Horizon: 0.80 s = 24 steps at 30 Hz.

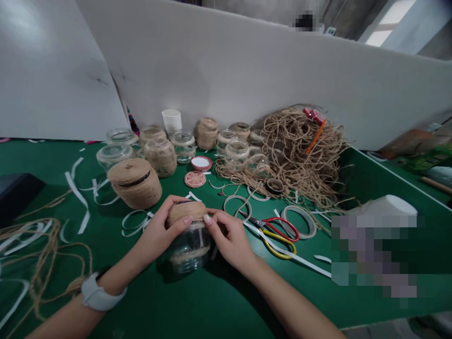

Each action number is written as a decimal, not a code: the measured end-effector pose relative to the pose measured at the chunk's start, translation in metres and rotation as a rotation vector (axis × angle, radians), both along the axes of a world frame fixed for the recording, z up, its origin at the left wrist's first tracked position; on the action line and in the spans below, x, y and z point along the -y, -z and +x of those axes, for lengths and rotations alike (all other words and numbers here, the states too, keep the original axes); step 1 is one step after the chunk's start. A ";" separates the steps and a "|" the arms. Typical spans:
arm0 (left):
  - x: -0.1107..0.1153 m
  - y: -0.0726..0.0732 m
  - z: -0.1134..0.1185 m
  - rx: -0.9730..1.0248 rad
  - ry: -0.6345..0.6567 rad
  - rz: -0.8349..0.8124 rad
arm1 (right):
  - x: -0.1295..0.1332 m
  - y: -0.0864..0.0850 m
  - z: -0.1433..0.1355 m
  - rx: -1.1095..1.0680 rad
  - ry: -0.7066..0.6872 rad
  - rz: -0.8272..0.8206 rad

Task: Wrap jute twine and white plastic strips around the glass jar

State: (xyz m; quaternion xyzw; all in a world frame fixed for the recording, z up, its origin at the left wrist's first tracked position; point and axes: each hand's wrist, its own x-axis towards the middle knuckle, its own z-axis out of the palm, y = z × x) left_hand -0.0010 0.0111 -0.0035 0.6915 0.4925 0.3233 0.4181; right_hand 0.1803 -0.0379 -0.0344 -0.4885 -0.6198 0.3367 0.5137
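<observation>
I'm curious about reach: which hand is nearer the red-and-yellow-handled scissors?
Right hand: the scissors lie just to its right. The left hand is farther, at the twine-banded clear glass jar's left.

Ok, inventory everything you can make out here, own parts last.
Round glass jar with twine bands: one, clear and tan, front centre
Squat twine-covered container: one, tan, left of centre
Bare glass jars: several, clear, back
Twine-wrapped jars: several, tan, back
Paper cup stack: one, white, back
Round lids: two, red and white, centre
Tangled twine heap: one, tan, back right
Thin stick: one, orange, on heap
Scissors: one, red and yellow handles, right
Narrow strips: many, white, scattered
Table: one, green, beneath
Panels: two, white, behind
Pixelated patch, right: unreadable
Wristband: one, pale, left wrist
Left hand, right hand: bare, touching banded jar
</observation>
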 end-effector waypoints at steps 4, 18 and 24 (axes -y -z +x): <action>-0.001 0.000 -0.001 -0.013 -0.002 -0.006 | 0.000 0.001 0.000 -0.003 -0.001 -0.003; 0.003 -0.002 0.000 0.085 0.035 -0.051 | -0.001 0.005 -0.001 -0.086 -0.037 -0.053; 0.003 -0.006 0.001 0.051 0.037 0.007 | -0.002 0.002 -0.002 -0.043 -0.017 -0.032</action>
